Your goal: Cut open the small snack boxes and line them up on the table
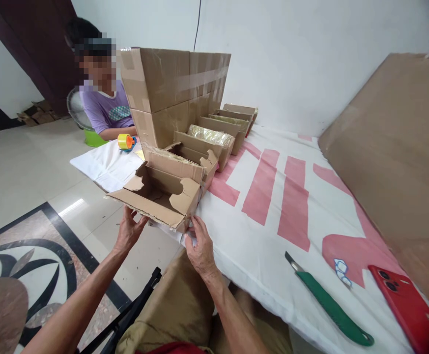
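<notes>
An open, empty cardboard box [160,191] with torn flaps lies at the near end of a row of small boxes. My left hand [128,231] grips its near left edge from below, fingers curled. My right hand [200,248] holds its near right corner, fingers bent against the cardboard. Behind it stand several more small open boxes [210,140], some with a clear-wrapped filling. A white sheet with pink shapes [273,206] lies under them.
Two big taped cartons [170,93] are stacked behind the row. A green utility knife [328,302] and a red phone [408,305] lie at the right front. A large cardboard sheet [394,147] leans right. A person in a purple shirt [105,110] sits opposite, a yellow tape dispenser [126,141] near them.
</notes>
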{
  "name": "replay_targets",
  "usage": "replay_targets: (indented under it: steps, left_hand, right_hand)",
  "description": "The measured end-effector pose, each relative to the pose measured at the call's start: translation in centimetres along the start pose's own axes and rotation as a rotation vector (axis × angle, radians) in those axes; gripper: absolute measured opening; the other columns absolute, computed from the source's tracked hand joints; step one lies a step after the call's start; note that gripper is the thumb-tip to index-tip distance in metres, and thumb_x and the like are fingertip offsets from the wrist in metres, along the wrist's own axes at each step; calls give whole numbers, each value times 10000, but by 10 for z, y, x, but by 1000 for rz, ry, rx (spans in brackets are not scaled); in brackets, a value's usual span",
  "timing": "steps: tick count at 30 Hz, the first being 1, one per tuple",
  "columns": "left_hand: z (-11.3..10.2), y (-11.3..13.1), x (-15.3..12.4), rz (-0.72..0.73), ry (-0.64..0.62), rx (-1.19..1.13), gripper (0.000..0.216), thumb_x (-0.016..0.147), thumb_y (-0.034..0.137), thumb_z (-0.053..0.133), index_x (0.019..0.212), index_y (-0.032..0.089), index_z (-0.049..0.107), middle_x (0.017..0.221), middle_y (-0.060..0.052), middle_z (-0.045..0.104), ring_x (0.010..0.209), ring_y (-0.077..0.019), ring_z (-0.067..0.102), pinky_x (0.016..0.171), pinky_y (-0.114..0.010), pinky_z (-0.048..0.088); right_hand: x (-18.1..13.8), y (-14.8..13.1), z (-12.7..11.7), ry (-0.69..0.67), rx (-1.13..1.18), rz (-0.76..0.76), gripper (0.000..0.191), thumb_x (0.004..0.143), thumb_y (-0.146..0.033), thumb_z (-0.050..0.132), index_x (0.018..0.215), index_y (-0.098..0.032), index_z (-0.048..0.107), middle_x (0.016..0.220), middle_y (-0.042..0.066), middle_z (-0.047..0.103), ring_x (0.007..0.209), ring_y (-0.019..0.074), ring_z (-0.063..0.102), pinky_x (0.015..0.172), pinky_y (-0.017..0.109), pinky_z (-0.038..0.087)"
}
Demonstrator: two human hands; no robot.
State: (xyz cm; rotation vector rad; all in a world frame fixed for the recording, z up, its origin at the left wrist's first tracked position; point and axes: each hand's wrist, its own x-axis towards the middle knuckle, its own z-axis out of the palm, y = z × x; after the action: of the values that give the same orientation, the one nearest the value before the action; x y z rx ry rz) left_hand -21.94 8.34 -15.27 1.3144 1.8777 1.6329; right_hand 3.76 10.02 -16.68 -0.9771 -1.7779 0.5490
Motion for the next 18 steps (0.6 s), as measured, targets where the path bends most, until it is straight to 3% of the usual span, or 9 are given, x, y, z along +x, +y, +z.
replay_targets:
  steps: [10, 18]
  left_hand:
    - [3, 7, -7, 226, 267, 159, 644, 767, 436, 754, 1315, 202, 512, 1294, -131, 535, 1244, -315, 543, 1109, -541, 470]
    - [13, 14, -19, 185, 133, 173, 611, 812, 488, 743, 1317, 228, 517, 1347, -141, 505, 1313, -321, 500, 1048, -512, 522]
  right_hand:
    - [-2, 0, -3, 26, -43, -22, 457, 870, -138, 534, 1307, -194, 655, 1274, 138, 716, 1164, 266, 699, 991, 431, 612]
    - [1, -2, -4, -24, -75, -51, 492, 858, -162, 566, 1341, -181, 656, 1322, 146, 714, 1217, 287, 683, 1025, 465, 586]
